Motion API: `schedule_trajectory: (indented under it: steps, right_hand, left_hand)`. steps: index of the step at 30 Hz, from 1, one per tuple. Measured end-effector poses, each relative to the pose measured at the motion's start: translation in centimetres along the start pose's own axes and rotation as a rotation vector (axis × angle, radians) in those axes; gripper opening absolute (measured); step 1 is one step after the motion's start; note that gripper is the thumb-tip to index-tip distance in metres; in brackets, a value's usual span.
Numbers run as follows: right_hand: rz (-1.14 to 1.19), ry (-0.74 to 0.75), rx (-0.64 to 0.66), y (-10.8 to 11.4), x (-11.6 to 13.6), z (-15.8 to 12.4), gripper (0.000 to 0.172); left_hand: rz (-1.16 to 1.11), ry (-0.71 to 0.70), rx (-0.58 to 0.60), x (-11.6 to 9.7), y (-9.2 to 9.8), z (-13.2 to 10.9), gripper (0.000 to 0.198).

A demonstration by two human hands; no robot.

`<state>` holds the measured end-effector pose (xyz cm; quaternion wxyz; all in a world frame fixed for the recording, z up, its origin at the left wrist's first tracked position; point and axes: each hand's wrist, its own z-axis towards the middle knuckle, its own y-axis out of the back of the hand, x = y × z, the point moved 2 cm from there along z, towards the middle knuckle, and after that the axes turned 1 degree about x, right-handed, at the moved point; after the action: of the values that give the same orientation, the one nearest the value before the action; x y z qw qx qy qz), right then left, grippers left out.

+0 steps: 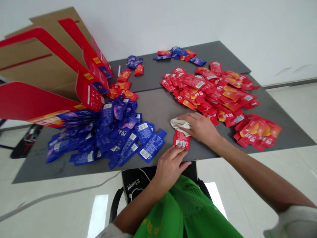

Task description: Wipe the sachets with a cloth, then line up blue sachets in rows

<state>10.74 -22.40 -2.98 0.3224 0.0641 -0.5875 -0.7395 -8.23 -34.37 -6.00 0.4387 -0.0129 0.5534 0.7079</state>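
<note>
At the left, an open red cardboard box with a brown inside [32, 100] stood at the end of the dark grey tabletop [153, 99], perhaps to leave the middle free for handling. A loose heap of shiny blue foil pouches [116, 132] lay against its foot and spread toward the front edge, apart from the red ones, which suggested sorting by colour.

The left hand [170, 165] came next, fingers nearly straight and close together, thumb held away, gripping nothing; its fingertips rested on the lower end of a single flat red foil pouch [182, 142], seemingly to keep it from sliding. That pouch lay near the front edge, directly before the person, probably for easy reach. Over its upper end was a crumpled white cloth [176, 124], bunched between the thumb and fingers of the right hand [199, 127], likely so that soft fabric met the foil.

Farther right sprawled a large heap of red and orange foil pouches [218, 94], and just beside it, nearer the front edge, a smaller red and orange pile [259, 130], overlapping as if laid down one after another
</note>
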Motion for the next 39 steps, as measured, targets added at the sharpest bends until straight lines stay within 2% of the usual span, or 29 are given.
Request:
schedule_trajectory:
  steps: [3,5,8,9,10,12,14,17,20,23,25,27,29,32,36,39]
  right_hand:
    - [-0.071,-0.066,-0.017,0.4,-1.1,2.0,0.033]
    - [-0.083,-0.104,-0.088,1.4,-0.9,2.2,0.033]
    - [-0.002,-0.126,-0.228,3.4,1.3,0.3,0.035]
    - [0.037,-0.113,-0.231,3.8,2.3,-0.8,0.035]
    - [0.065,-0.076,-0.211,3.9,3.3,-2.0,0.034]
    - [0.085,0.012,-0.063,3.5,5.0,-4.3,0.035]
    - [0.096,0.038,0.046,2.5,5.5,-5.6,0.034]
    - [0.087,0.014,0.042,1.0,3.7,-5.0,0.036]
    - [0.016,-0.017,-0.005,0.3,0.9,-1.9,0.035]
    - [-0.049,-0.075,-0.039,0.7,-0.9,0.7,0.034]
    - [-0.035,-0.105,-0.117,1.5,-1.0,1.1,0.034]
    - [0.034,-0.157,-0.255,2.6,-0.4,-0.1,0.035]
    - [0.122,-0.247,-0.400,3.5,0.5,-2.4,0.036]
    - [0.210,-0.378,-0.521,3.8,1.5,-6.7,0.035]
    - [0.315,-0.533,-0.530,2.3,1.6,-11.1,0.039]
    - [0.368,-0.580,-0.514,1.2,1.3,-12.6,0.041]
  left_hand:
    - [0.014,0.005,-0.004,-0.1,0.0,0.0,0.036]
    - [0.008,0.010,-0.005,-0.1,0.0,0.0,0.036]
    - [-0.011,0.006,-0.017,-0.2,0.0,0.1,0.036]
    - [-0.014,0.002,-0.020,-0.2,0.1,0.1,0.037]
    - [-0.013,0.001,-0.018,-0.2,0.1,0.1,0.037]
    - [-0.007,0.010,-0.007,-0.2,0.1,0.2,0.034]
    - [-0.008,0.021,0.002,-0.2,0.2,0.3,0.032]
    - [-0.020,0.012,0.000,-0.3,0.2,0.3,0.039]
    - [-0.003,-0.011,-0.014,-0.3,0.1,0.2,0.041]
    - [0.022,-0.020,-0.028,-0.2,0.3,0.3,0.037]
    - [0.028,-0.023,-0.024,-0.3,0.8,0.8,0.029]
    - [0.025,-0.017,-0.013,-0.4,1.6,2.0,0.019]
    - [0.032,0.013,-0.013,-0.3,2.5,3.8,0.020]
    - [0.117,0.118,0.010,0.0,3.0,7.3,0.025]
    - [0.318,0.331,0.156,1.1,2.0,11.0,0.047]
    - [0.341,0.396,0.251,1.7,1.1,12.6,0.054]
